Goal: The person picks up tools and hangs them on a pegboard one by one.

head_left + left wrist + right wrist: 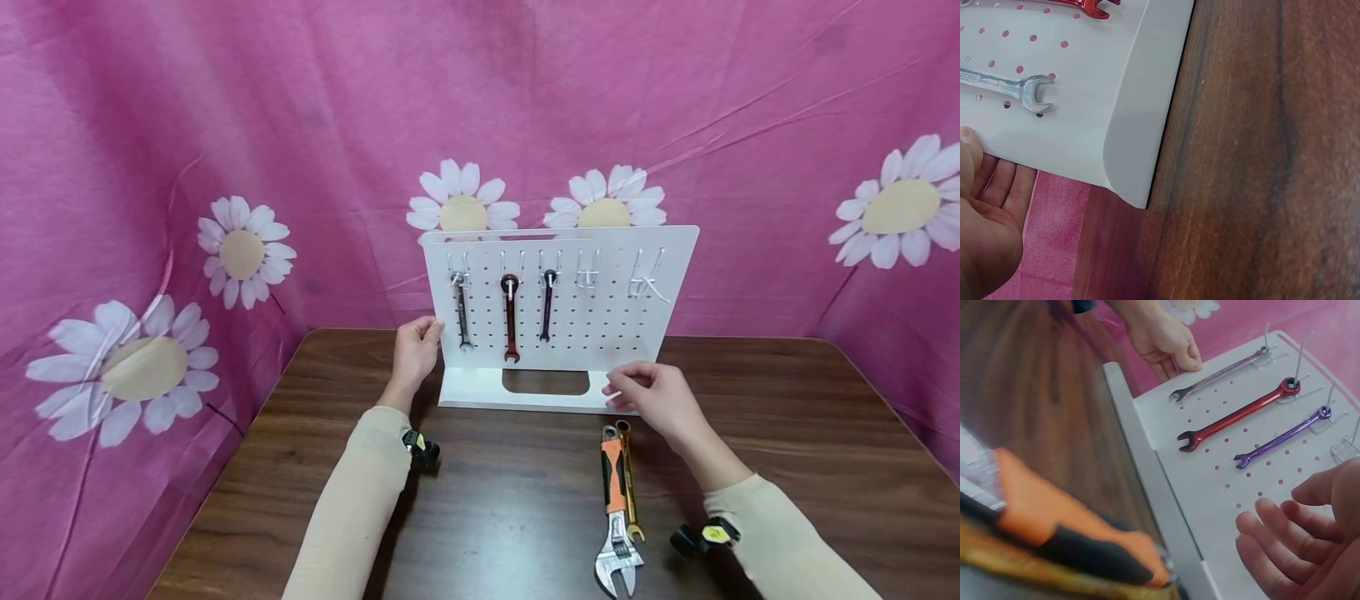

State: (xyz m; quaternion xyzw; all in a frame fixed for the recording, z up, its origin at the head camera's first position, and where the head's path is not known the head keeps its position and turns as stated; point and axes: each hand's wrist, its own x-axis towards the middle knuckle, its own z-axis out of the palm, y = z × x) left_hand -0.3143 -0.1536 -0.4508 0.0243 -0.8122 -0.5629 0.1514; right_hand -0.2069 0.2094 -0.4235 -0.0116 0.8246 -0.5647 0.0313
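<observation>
A white pegboard [480, 325] stands upright on its base on the table. Three wrenches hang on its hooks: a silver wrench [1219, 375], a red wrench [1241, 417] and a purple wrench [1282, 439]. My left hand [415, 354] grips the board's left edge, thumb on the front and fingers behind, as the left wrist view shows. In front of the board's lower right part is my right hand [660, 400], its fingers loosely bent and holding nothing. Nearer me lie an adjustable wrench [613, 479] with an orange and black handle and, alongside it, a gold wrench [628, 479].
Two hooks on the board's right side, a middle hook [587, 271] and a right-hand hook [645, 279], carry no tool. The base has an oblong cutout [546, 382]. A pink cloth [360, 125] with daisies hangs behind the brown wooden table [495, 500].
</observation>
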